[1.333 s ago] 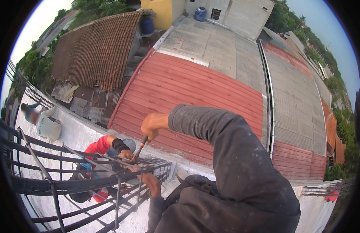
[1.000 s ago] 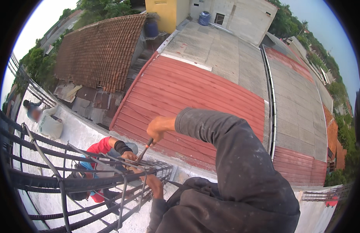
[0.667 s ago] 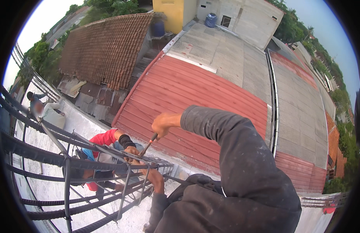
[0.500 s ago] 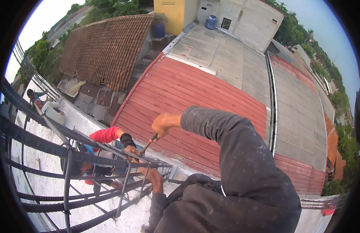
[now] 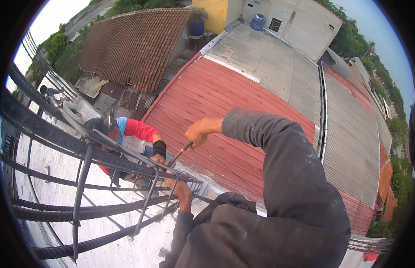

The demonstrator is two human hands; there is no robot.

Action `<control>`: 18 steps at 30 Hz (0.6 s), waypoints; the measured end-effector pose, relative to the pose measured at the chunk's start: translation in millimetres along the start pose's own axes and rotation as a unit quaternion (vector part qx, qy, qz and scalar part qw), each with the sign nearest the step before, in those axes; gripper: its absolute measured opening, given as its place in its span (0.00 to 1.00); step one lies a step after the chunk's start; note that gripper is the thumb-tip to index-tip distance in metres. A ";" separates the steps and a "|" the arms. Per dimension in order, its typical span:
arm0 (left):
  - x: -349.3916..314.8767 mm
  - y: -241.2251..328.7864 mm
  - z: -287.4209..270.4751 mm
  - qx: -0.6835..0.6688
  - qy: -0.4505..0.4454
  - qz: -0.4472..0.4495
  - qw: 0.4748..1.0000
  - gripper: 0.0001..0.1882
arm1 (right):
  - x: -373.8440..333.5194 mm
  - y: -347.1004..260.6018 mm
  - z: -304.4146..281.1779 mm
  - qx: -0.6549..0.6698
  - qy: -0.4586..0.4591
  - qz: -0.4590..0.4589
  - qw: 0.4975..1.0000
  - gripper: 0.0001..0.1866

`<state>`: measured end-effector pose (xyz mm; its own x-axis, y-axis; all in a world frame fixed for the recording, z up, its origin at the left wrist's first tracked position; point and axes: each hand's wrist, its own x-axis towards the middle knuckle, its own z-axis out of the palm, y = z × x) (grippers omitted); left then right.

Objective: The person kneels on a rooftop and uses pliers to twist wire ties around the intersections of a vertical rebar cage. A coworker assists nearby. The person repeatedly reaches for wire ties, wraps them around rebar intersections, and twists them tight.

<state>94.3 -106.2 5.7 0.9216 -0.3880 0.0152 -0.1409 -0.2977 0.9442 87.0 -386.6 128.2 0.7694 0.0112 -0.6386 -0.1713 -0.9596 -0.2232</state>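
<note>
My right hand (image 5: 198, 132) is closed round the handle end of a long rod-shaped tool (image 5: 177, 157) with orange on its shaft. The tool slants down to the bars of a rebar cage (image 5: 113, 164). At the cage's near end, my left hand (image 5: 182, 191) reaches up among the bars, close to the tool's lower end. Its fingers look curled, partly hidden by steel, and what they grip cannot be made out. Right beside it, a co-worker's hand (image 5: 158, 159) with a black wristband and red sleeve rests at the same bars.
Thick ribbed bars and stirrups run along my left over a pale concrete surface (image 5: 104, 223). Beyond the concrete edge lies a lower red metal roof (image 5: 234, 105). Another person (image 5: 60, 96) is farther off at the left. A tiled roof (image 5: 133, 44) stands beyond.
The whole view has shifted, so the roofs appear farther right and lower. The co-worker's head and red sleeve show more openly above the bars. My right hand keeps its hold on the tool.
</note>
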 end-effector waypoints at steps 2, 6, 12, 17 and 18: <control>-0.5 -1.0 0.0 0.021 -0.005 0.043 0.999 0.28 | 0.2 -1.8 -9.1 -0.002 -0.040 -0.014 0.999 0.31; -5.6 3.3 -3.0 0.032 -0.002 0.103 0.994 0.29 | 11.0 -2.0 -40.4 0.007 -0.139 -0.013 0.990 0.23; -2.7 19.6 -10.8 -0.108 -0.071 -0.048 0.990 0.36 | 34.9 7.9 -59.3 0.186 -0.398 0.045 0.897 0.20; -8.5 11.0 -13.8 0.012 -0.050 0.042 0.998 0.37 | 18.7 18.8 -34.6 0.157 -0.166 -0.076 0.971 0.25; -13.0 8.3 -12.9 0.018 -0.040 0.001 0.999 0.37 | 16.2 15.3 -28.7 0.085 -0.085 -0.166 0.979 0.23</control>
<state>85.9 -92.4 17.7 0.8894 -0.4569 -0.0102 -0.1575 -0.3274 0.9317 114.5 -409.1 135.5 0.6894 0.3744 -0.6201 -0.0410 -0.8346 -0.5494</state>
